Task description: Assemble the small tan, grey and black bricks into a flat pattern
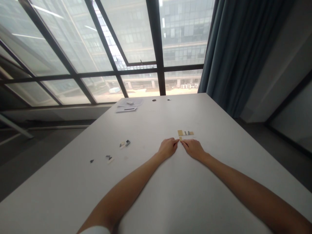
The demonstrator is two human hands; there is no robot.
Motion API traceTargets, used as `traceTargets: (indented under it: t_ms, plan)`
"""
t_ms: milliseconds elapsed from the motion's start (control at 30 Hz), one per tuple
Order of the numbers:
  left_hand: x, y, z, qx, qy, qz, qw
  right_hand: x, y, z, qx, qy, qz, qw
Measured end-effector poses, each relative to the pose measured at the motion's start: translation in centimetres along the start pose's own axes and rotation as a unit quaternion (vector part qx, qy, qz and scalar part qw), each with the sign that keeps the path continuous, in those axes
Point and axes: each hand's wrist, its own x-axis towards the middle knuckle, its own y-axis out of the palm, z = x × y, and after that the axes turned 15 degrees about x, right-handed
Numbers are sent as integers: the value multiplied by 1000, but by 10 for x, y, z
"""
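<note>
Both of my hands meet over the table, their fingertips at a small tan piece (180,138) that looks like a building brick. My left hand (168,148) is closed, with its fingers curled and the index finger reaching the piece from the left. From the right, my right hand (193,148) pinches at the same piece. Just beyond the fingertips lies a flat tan studded plate (180,133). Small white and grey pieces (187,133) sit in a row to its right, ending in another tan piece (191,133).
Loose white and grey pieces (125,143) lie left of my hands. Nearer are several dark and cream pieces (109,159) and a single dark piece (91,161). Papers (126,105) rest at the far left edge of the white table (156,122). A blue curtain (229,58) hangs right.
</note>
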Motion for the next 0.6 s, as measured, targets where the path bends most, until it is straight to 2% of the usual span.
traceTargets:
  t_ms: [200,600]
  plan:
    - [1,4,2,9,6,-8,1000,0,0,0,0,6,6,1000]
    - [1,-2,-2,33,-1,18,999,2,2,-1,-12,24,18,999]
